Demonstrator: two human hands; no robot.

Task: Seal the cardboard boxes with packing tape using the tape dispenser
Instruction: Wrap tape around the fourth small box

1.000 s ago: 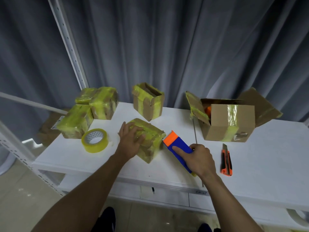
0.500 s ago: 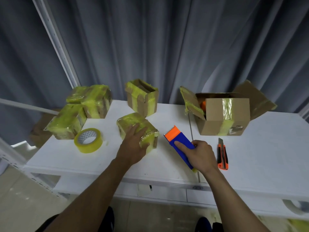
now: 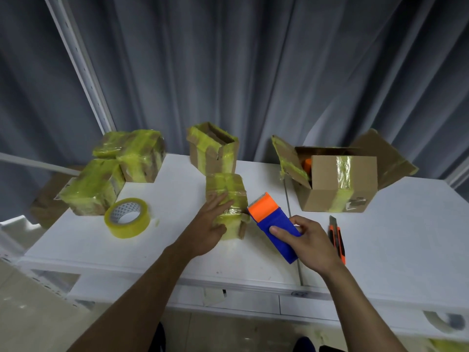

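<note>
Left hand flat on small taped box, fingers straight, slightly spread, pressing it to counter. Right hand wraps blue body of tape dispenser, thumb across top. Orange toothed end sits just right of left fingertips, beside box.

Advice: steady box, land teeth on box edge nearest left fingers, draw straight along seam, tilt to cut.
</note>
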